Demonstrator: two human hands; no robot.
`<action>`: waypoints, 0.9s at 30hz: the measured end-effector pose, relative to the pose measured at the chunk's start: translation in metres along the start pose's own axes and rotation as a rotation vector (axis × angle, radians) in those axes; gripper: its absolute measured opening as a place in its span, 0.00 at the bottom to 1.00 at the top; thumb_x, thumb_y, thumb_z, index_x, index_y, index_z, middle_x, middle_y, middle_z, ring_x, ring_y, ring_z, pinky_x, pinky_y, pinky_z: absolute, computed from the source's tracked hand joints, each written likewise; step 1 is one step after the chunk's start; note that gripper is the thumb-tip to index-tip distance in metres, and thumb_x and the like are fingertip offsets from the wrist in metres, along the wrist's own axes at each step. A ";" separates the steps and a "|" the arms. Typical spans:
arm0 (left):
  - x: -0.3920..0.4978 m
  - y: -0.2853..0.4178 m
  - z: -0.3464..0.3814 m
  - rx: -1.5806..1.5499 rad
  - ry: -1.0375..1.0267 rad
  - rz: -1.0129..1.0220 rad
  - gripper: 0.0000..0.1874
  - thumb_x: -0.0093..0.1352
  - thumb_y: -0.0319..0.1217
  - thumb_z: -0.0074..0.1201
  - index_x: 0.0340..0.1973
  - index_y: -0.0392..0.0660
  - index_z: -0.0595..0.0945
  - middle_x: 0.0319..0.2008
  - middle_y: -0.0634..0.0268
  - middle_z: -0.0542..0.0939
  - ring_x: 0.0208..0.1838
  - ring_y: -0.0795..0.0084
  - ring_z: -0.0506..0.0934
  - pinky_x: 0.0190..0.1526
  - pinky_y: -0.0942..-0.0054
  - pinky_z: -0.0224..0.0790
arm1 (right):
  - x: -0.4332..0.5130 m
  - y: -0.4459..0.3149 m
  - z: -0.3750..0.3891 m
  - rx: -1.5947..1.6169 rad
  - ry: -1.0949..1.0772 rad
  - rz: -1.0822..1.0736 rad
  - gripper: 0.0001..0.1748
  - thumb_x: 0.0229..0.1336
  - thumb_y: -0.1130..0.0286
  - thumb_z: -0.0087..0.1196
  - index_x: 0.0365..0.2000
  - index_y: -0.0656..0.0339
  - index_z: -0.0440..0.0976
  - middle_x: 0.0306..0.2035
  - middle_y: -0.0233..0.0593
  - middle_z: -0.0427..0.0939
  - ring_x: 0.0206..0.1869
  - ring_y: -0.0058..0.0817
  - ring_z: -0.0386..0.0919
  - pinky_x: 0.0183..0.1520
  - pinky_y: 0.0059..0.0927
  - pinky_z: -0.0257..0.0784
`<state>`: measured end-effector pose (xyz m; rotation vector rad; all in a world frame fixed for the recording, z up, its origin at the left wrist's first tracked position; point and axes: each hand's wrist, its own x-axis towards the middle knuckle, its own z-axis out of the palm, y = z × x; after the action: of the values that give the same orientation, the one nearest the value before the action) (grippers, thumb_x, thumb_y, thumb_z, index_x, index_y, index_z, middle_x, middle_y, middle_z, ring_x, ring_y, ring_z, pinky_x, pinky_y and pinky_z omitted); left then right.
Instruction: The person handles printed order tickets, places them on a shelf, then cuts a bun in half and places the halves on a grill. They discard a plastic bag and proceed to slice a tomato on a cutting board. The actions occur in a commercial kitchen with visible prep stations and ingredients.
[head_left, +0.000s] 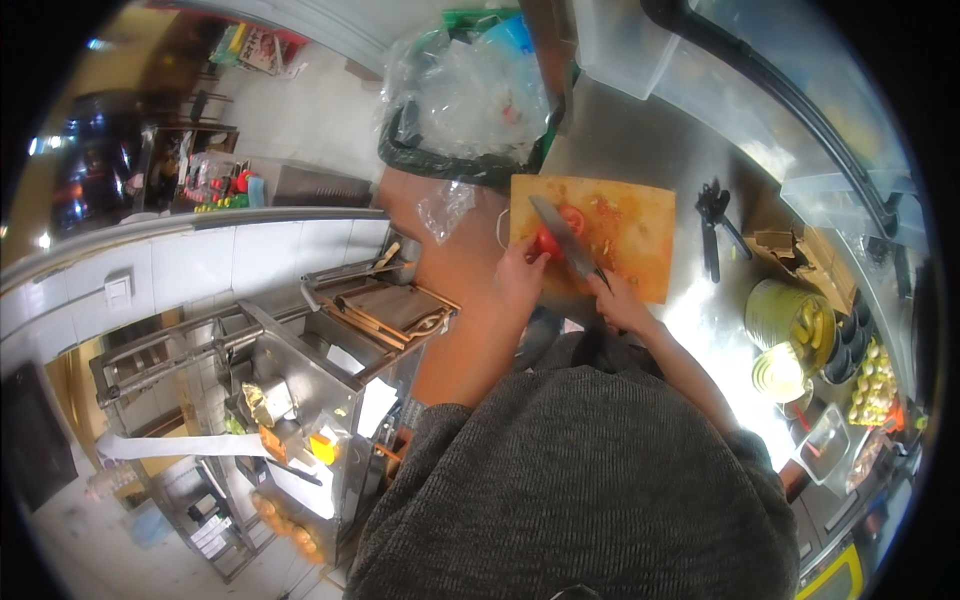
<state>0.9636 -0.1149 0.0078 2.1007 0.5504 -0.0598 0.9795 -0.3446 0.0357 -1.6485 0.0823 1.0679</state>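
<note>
A yellow-brown cutting board (641, 240) lies before me on a steel counter, its surface wet and dotted with red bits. On its left half sits a tomato (550, 244), with a cut red face (572, 218) showing beyond the blade. My left hand (523, 262) grips the tomato's near left side with its fingertips. In my right hand (621, 301) is the handle of a kitchen knife (559, 229). Its broad blade slants across the tomato, the tip pointing away and to the left. Whether the edge is inside the flesh, I cannot tell.
Left of the board's far end stands a bin lined with a black bag (450, 166), heaped with clear plastic (480, 97). A black-handled can opener (716, 221) lies right of the board. Nearer stand a large opened can of pickles (791, 322) and a cardboard box (817, 259).
</note>
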 end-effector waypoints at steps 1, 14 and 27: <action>0.001 0.001 0.001 0.011 0.015 0.044 0.23 0.67 0.26 0.67 0.57 0.35 0.83 0.47 0.48 0.88 0.48 0.61 0.87 0.51 0.66 0.81 | 0.008 -0.005 -0.002 0.097 -0.029 0.062 0.21 0.78 0.49 0.43 0.40 0.59 0.67 0.18 0.33 0.67 0.14 0.24 0.67 0.17 0.31 0.65; -0.001 0.001 0.001 0.059 0.031 0.105 0.23 0.66 0.26 0.67 0.57 0.38 0.84 0.49 0.49 0.87 0.49 0.58 0.87 0.51 0.65 0.80 | 0.015 0.005 -0.011 0.351 -0.199 0.095 0.20 0.80 0.49 0.40 0.36 0.54 0.62 0.16 0.29 0.60 0.11 0.20 0.54 0.15 0.27 0.57; -0.001 -0.010 0.004 -0.012 0.055 0.144 0.20 0.64 0.22 0.69 0.53 0.37 0.87 0.42 0.51 0.85 0.45 0.61 0.87 0.46 0.68 0.82 | 0.021 0.013 0.014 0.127 -0.101 -0.014 0.21 0.79 0.50 0.41 0.34 0.57 0.65 0.17 0.32 0.66 0.12 0.22 0.62 0.15 0.29 0.61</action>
<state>0.9595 -0.1135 -0.0017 2.1290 0.4294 0.0839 0.9763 -0.3284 0.0128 -1.4773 0.0704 1.1112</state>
